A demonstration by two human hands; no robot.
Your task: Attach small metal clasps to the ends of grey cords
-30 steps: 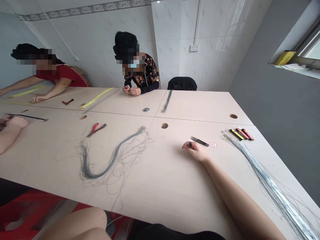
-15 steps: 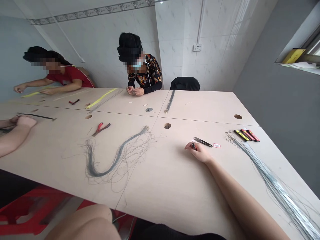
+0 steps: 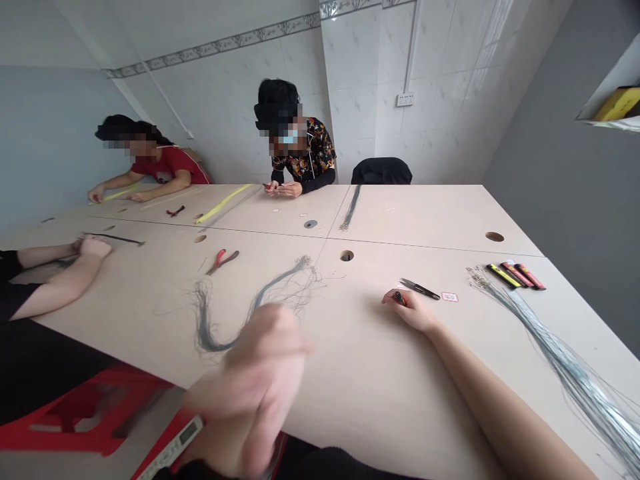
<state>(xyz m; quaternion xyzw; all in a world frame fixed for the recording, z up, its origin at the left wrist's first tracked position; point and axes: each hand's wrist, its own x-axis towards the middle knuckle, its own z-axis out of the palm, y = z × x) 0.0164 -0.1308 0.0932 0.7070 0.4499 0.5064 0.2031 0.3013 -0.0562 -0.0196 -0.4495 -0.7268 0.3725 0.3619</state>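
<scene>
My right hand rests on the table with its fingers curled round a small dark tool, mostly hidden in the grip. Just beyond it lie black thread snips and a small red-edged label. Smeared by motion, my left hand is raised over the table's near edge, and its fingers cannot be made out clearly. Behind it, a curved bundle of thin grey strands is partly covered. Red-handled pliers lie past that bundle.
On the right are several lighters and a long strand bundle. A white device with a display shows below the table edge. Two people sit across the table; another person's arms rest at the left. Round holes pierce the tabletop.
My left hand has come into view at the lower middle, now over part of the curved bundle. The view has shifted left. My right hand keeps its place beside the snips.
</scene>
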